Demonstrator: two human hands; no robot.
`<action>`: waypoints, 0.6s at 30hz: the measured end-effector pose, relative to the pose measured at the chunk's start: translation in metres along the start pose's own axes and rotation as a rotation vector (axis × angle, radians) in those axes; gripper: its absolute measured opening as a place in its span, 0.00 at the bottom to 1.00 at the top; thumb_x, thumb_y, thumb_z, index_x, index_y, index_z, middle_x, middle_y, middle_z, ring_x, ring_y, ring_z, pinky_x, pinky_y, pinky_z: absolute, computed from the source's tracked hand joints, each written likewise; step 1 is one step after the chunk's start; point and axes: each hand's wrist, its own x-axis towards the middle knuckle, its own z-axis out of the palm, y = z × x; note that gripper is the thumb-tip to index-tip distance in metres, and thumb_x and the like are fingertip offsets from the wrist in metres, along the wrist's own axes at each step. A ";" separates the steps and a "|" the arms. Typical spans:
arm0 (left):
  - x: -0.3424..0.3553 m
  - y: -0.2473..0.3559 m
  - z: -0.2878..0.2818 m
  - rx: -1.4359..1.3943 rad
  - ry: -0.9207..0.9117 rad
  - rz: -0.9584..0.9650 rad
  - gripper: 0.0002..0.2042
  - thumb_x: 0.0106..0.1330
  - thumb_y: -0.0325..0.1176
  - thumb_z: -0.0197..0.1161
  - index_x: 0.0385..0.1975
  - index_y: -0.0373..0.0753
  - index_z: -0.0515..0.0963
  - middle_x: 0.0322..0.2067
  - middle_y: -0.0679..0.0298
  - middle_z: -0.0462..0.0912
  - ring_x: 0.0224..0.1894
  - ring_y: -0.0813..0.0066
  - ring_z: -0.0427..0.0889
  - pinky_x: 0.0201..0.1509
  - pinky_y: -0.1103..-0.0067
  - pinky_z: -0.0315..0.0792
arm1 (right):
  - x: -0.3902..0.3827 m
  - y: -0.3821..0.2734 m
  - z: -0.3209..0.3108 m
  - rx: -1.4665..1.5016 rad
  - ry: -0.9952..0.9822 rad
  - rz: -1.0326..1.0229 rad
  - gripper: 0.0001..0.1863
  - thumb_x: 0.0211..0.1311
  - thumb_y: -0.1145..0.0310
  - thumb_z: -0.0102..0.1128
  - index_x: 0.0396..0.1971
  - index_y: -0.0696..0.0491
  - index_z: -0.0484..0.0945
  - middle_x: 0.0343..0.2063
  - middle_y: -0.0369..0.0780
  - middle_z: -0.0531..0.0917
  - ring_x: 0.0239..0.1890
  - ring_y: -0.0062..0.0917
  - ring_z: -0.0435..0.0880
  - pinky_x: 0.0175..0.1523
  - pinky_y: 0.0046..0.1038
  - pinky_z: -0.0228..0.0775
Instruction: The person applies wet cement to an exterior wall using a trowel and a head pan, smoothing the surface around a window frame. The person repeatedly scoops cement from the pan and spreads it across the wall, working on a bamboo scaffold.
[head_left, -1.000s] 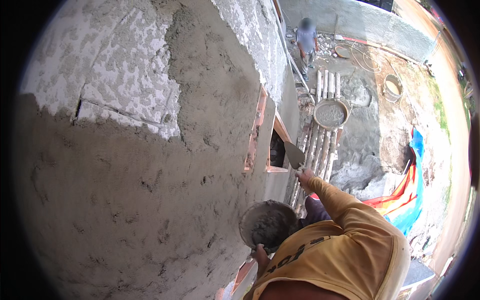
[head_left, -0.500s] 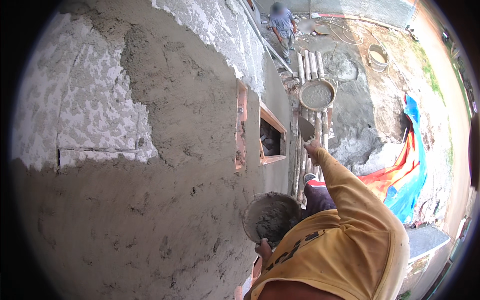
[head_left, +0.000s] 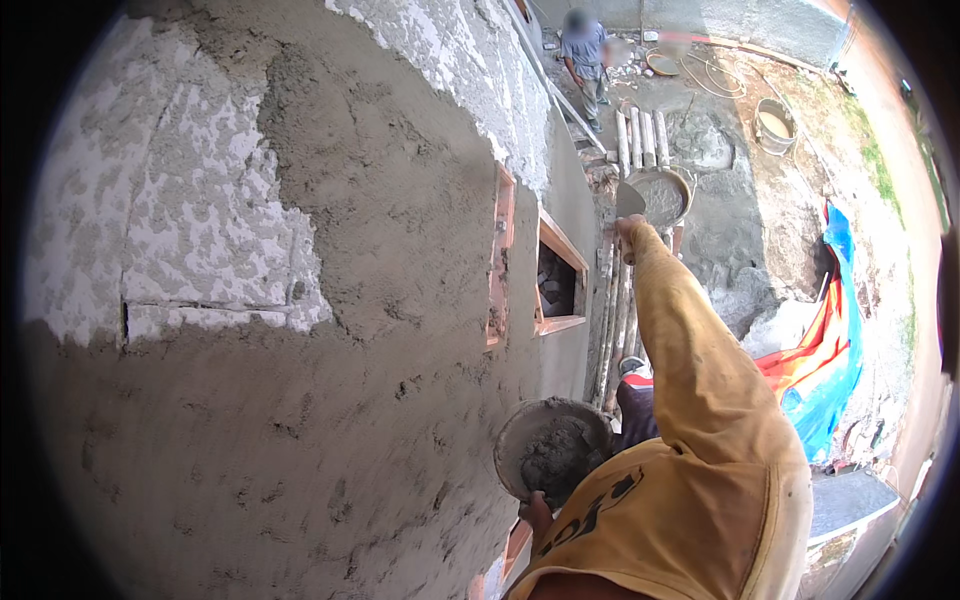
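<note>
Left hand (head_left: 539, 511) pinches near pan (head_left: 513, 445) by its rim, likely keeping mortar (head_left: 560, 452) handy; right hand (head_left: 629, 229) clasps trowel (head_left: 630, 201), extended far.

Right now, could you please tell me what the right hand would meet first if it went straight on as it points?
Led by its trowel, the right hand would probably meet the mortar basin first, since the trowel overlaps its left edge in view, though depth is unclear.

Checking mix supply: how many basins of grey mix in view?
2: one basin in the left hand; a second basin on the wooden poles, by the trowel. Others may be hidden.
</note>
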 end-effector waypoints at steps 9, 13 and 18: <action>0.047 -0.047 0.009 -0.212 0.103 0.035 0.11 0.43 0.31 0.59 0.22 0.27 0.75 0.16 0.60 0.76 0.21 0.70 0.75 0.26 0.75 0.68 | -0.080 0.017 0.022 0.468 -0.149 -0.439 0.12 0.54 0.60 0.53 0.30 0.54 0.74 0.19 0.36 0.73 0.17 0.23 0.72 0.20 0.26 0.67; 0.058 -0.045 0.014 -0.285 0.034 0.092 0.11 0.44 0.31 0.59 0.23 0.27 0.74 0.16 0.61 0.76 0.18 0.73 0.74 0.23 0.76 0.67 | -0.126 0.015 0.054 0.581 -0.238 -0.432 0.12 0.52 0.63 0.54 0.32 0.57 0.71 0.19 0.38 0.72 0.15 0.24 0.74 0.19 0.27 0.70; 0.052 -0.031 0.018 -0.266 0.044 0.120 0.12 0.44 0.31 0.59 0.24 0.27 0.75 0.20 0.60 0.77 0.20 0.72 0.75 0.24 0.75 0.68 | -0.171 -0.031 0.127 0.650 -0.421 -0.441 0.09 0.54 0.68 0.53 0.32 0.56 0.70 0.20 0.38 0.73 0.15 0.23 0.74 0.19 0.26 0.70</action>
